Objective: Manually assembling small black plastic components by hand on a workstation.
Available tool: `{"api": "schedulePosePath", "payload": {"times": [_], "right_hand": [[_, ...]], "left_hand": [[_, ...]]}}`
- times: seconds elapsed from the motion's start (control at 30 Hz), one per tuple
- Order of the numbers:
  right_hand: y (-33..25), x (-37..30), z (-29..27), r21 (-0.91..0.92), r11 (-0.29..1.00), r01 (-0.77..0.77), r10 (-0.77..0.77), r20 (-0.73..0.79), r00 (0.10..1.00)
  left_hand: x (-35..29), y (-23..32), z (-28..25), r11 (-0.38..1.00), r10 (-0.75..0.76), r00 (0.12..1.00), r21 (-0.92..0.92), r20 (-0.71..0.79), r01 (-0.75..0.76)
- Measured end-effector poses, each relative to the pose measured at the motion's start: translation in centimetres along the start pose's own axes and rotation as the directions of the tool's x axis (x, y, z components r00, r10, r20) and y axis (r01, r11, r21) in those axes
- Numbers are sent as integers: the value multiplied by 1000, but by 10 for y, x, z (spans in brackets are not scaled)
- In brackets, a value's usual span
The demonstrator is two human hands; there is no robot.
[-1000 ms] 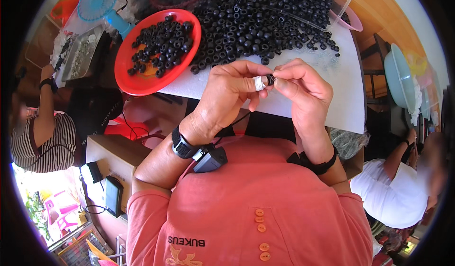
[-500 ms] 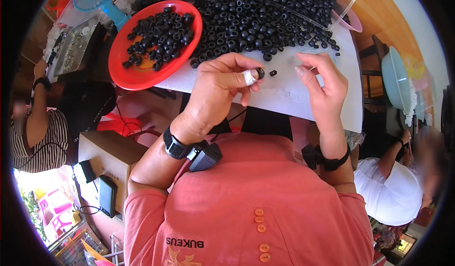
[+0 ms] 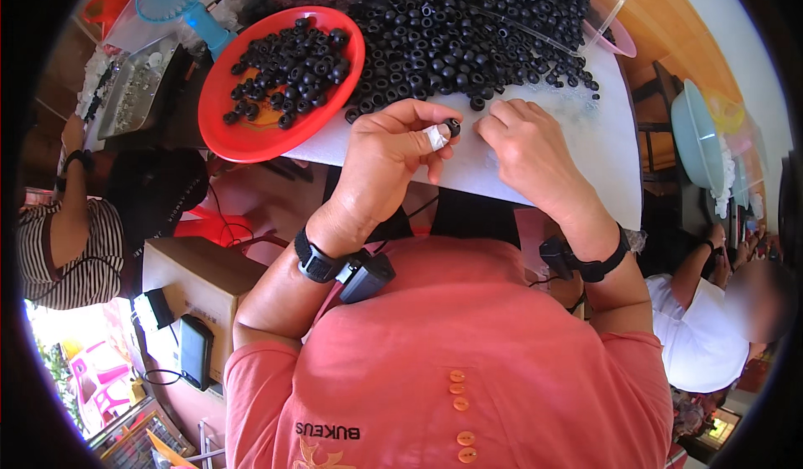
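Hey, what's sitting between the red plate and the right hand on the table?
In the head view, the left hand lies between the red plate and the right hand, pinching one black ring in its fingers; white tabletop below.

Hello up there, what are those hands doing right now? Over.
Left hand pinches one black ring at its taped fingertip. Right hand rests on the white table, nothing visible in it. Ring pile just ahead; nothing blocks. Over.

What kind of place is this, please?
Probably a small hand-assembly workshop: a big pile of black rings on a white table, more in a red tray, and other seated workers nearby.
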State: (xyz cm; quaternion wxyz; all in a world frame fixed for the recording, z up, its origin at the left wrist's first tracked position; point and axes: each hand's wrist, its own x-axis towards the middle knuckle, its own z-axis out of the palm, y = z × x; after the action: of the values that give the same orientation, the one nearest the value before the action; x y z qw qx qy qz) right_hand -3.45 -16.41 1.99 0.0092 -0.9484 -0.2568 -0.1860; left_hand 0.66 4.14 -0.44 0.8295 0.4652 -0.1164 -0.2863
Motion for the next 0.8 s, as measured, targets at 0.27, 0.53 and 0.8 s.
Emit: {"api": "schedulePosePath", "payload": {"times": [0.27, 0.53, 0.8], "right_hand": [[9, -9, 2, 63, 997, 54, -49, -76, 996], [6, -5, 6, -16, 1000, 10, -10, -59, 998], [7, -6, -7, 399, 886, -235, 270, -34, 962]], "left_hand": [[1, -1, 0, 993, -36, 999, -113, 26, 39], [1, 2, 6, 998, -54, 998, 9, 14, 54], [13, -2, 11, 999, -43, 996, 27, 81, 41]]}}
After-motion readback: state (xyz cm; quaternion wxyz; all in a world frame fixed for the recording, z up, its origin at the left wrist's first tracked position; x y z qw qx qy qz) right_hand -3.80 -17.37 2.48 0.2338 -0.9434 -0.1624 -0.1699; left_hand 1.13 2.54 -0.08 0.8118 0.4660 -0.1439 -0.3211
